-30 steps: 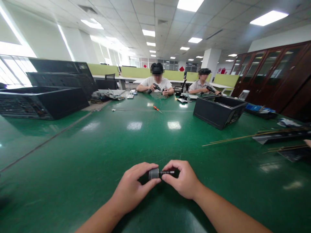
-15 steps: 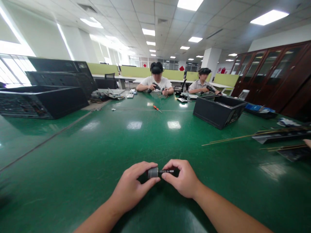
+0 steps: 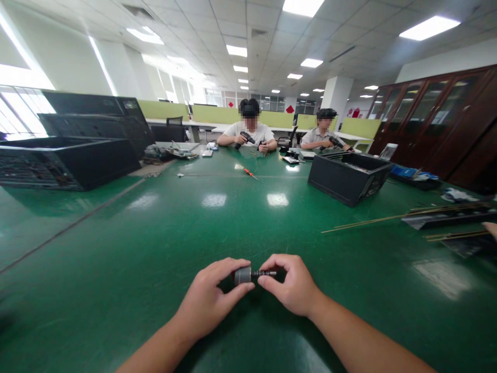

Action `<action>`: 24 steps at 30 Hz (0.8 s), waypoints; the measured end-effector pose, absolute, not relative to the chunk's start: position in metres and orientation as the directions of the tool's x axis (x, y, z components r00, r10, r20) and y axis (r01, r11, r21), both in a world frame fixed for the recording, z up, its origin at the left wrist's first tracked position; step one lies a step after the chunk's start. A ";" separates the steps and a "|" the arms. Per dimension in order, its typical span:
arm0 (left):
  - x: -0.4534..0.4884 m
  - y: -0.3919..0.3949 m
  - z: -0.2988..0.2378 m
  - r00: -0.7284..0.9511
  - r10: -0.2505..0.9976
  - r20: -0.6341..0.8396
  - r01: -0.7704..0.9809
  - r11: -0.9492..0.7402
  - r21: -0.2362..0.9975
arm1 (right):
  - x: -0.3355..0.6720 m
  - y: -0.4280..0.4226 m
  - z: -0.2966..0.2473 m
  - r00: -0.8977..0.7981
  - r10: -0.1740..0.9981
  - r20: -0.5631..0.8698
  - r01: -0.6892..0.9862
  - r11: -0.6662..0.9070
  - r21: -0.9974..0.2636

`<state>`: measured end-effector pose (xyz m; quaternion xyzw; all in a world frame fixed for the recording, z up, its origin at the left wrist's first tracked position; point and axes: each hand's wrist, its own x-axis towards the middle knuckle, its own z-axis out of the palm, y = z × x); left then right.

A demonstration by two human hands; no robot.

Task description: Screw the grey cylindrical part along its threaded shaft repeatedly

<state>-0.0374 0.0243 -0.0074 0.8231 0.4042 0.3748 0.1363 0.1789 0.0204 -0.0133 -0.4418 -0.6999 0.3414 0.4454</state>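
Low in the middle of the head view, my left hand (image 3: 212, 295) is closed round a short grey cylinder (image 3: 243, 275), thumb below and forefinger above. From the cylinder's right end a dark ribbed shaft (image 3: 264, 273) with a paler metal tip points right, roughly level. Thumb and fingers of my right hand (image 3: 293, 285) pinch around this shaft. How the shaft joins the cylinder is partly hidden by the fingers. Both hands are just above the green tabletop (image 3: 155, 248).
A black open case (image 3: 341, 178) stands right of centre, another case (image 3: 77, 163) at left. A screwdriver (image 3: 250, 173) lies mid-table. Thin rods (image 3: 365, 224) and dark metal strips are at right. Two people (image 3: 248, 132) sit opposite, holding power drills. Another hand (image 3: 491, 228) shows at the right edge.
Almost nothing differs. The view has shifted very slightly, while both hands keep the same grip on the cylinder and its shaft.
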 end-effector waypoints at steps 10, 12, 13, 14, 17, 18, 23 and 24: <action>-0.037 0.024 -0.006 0.386 0.757 0.527 0.567 -0.645 0.512 | 0.179 0.020 -0.012 -0.209 0.924 0.321 0.318 0.375 -0.871; -0.037 0.025 -0.006 0.385 0.756 0.529 0.569 -0.646 0.509 | 0.179 0.020 -0.013 -0.208 0.923 0.323 0.319 0.376 -0.870; -0.037 0.025 -0.005 0.384 0.755 0.532 0.569 -0.647 0.507 | 0.179 0.020 -0.013 -0.208 0.922 0.326 0.319 0.379 -0.869; -0.037 0.025 -0.005 0.383 0.754 0.534 0.570 -0.648 0.506 | 0.179 0.020 -0.013 -0.207 0.921 0.329 0.320 0.381 -0.867; -0.038 0.024 -0.005 0.382 0.753 0.535 0.573 -0.648 0.503 | 0.179 0.020 -0.013 -0.206 0.919 0.335 0.320 0.387 -0.865; -0.038 0.024 -0.005 0.383 0.754 0.534 0.573 -0.647 0.503 | 0.179 0.020 -0.012 -0.206 0.919 0.335 0.319 0.387 -0.865; -0.039 0.024 -0.006 0.387 0.760 0.522 0.575 -0.641 0.508 | 0.179 0.020 -0.012 -0.209 0.921 0.330 0.318 0.383 -0.867; -0.039 0.024 -0.006 0.388 0.762 0.519 0.574 -0.640 0.510 | 0.179 0.020 -0.011 -0.209 0.920 0.331 0.320 0.384 -0.866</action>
